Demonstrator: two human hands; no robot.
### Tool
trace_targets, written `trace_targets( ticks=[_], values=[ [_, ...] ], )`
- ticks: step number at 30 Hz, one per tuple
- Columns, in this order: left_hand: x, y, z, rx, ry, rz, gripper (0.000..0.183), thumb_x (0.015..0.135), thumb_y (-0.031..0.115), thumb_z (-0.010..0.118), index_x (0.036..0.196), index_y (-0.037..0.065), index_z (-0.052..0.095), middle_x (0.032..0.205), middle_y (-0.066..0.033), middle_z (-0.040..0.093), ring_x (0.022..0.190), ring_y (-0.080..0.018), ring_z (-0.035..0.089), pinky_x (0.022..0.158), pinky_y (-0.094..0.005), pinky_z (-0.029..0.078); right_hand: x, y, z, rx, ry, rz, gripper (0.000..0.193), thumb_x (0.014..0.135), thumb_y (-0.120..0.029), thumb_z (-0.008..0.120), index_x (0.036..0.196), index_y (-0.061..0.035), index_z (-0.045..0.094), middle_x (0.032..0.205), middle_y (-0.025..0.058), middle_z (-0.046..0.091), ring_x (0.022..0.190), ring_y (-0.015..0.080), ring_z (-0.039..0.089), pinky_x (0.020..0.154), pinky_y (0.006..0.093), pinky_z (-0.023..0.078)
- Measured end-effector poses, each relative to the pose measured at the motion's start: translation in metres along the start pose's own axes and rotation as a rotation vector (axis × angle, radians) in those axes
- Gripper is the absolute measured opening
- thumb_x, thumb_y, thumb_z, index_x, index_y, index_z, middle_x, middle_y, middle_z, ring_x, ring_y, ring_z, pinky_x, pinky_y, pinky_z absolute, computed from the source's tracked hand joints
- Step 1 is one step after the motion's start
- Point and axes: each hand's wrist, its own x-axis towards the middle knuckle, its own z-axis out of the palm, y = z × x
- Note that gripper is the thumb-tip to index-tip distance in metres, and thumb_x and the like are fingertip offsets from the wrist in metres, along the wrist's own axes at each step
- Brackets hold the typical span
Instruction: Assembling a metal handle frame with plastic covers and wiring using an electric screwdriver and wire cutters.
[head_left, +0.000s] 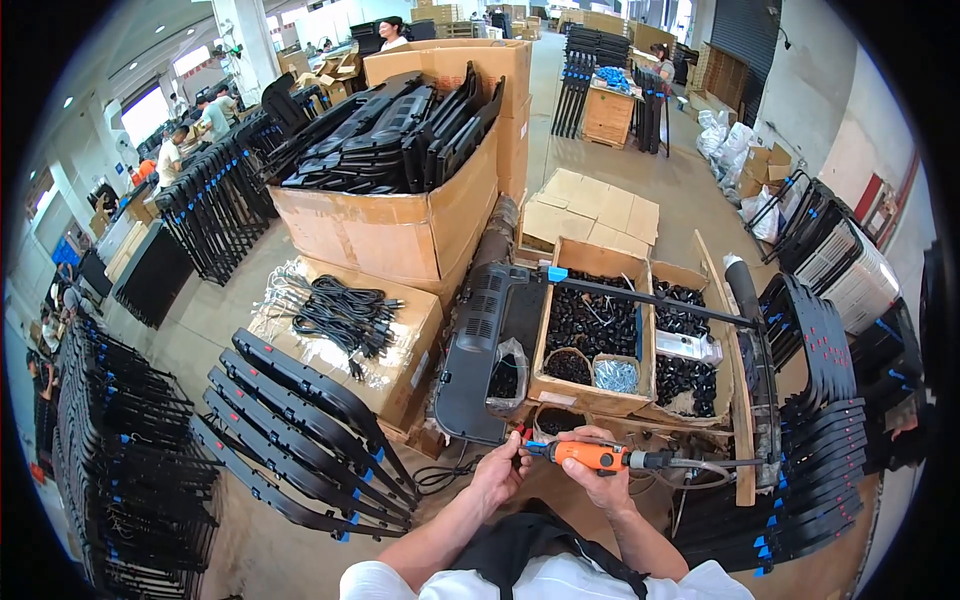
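My right hand [604,487] is wrapped round an orange power screwdriver [598,456], which lies sideways with its tip to the left and a hose at its back end. My left hand [496,474] is closed at the tool's blue tip, its fingers pinched by a small red and black piece I cannot make out. Just beyond the left hand lies a black plastic housing [462,398] with vents. A black bar [690,309] with a blue clip at its end spans the boxes ahead.
An open carton [541,361] of small black parts and silver screws [614,374] stands ahead. Black cables [345,312] lie on a carton at left. Black curved frames [300,430] stand near my left, more [815,470] at right. A big carton [370,230] holds black panels.
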Motion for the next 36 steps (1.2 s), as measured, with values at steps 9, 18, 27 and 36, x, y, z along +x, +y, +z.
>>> trace_targets(
  ticks=[9, 18, 27, 36],
  values=[
    [-0.008, 0.015, -0.019, -0.15, 0.016, 0.016, 0.026, 0.109, 0.031, 0.062, 0.107, 0.006, 0.066, 0.088, -0.0047, 0.065, 0.077, -0.0183, 0.068, 0.07, -0.0316, 0.063, -0.002, -0.001, 0.049, -0.133, 0.036, -0.045, 0.052, 0.089, -0.005, 0.079, 0.134, -0.0015, 0.053, 0.127, 0.0184, 0.069, 0.121, 0.0273, 0.067, 0.107, 0.0432, 0.053],
    [-0.01, 0.027, -0.027, -0.151, -0.052, -0.061, 0.025, 0.108, 0.034, 0.062, 0.109, 0.01, 0.069, 0.089, -0.0019, 0.066, 0.076, -0.0159, 0.066, 0.069, -0.0314, 0.06, 0.003, 0.001, 0.069, -0.207, 0.015, -0.014, 0.046, 0.089, -0.004, 0.077, 0.131, -0.0019, 0.058, 0.129, 0.0134, 0.068, 0.123, 0.0232, 0.064, 0.111, 0.0421, 0.049],
    [-0.035, 0.033, -0.045, 0.06, -0.131, -0.064, 0.027, 0.112, 0.029, 0.053, 0.118, 0.005, 0.064, 0.097, -0.0025, 0.065, 0.082, -0.0171, 0.063, 0.071, -0.0334, 0.054, 0.016, 0.004, 0.075, -0.31, 0.02, 0.005, 0.05, 0.091, 0.0, 0.076, 0.136, -0.0013, 0.054, 0.131, 0.0159, 0.069, 0.125, 0.0268, 0.065, 0.111, 0.0427, 0.05],
    [-0.02, 0.084, -0.084, 0.881, -0.026, 0.528, 0.03, 0.11, 0.019, 0.05, 0.137, 0.012, 0.063, 0.076, 0.0013, 0.058, 0.062, -0.0104, 0.052, 0.055, -0.0284, 0.044, 0.029, 0.006, 0.068, -0.334, 0.026, 0.093, 0.052, 0.089, -0.002, 0.08, 0.135, -0.0002, 0.057, 0.126, 0.0144, 0.072, 0.118, 0.0221, 0.068, 0.106, 0.0384, 0.054]
  ],
)
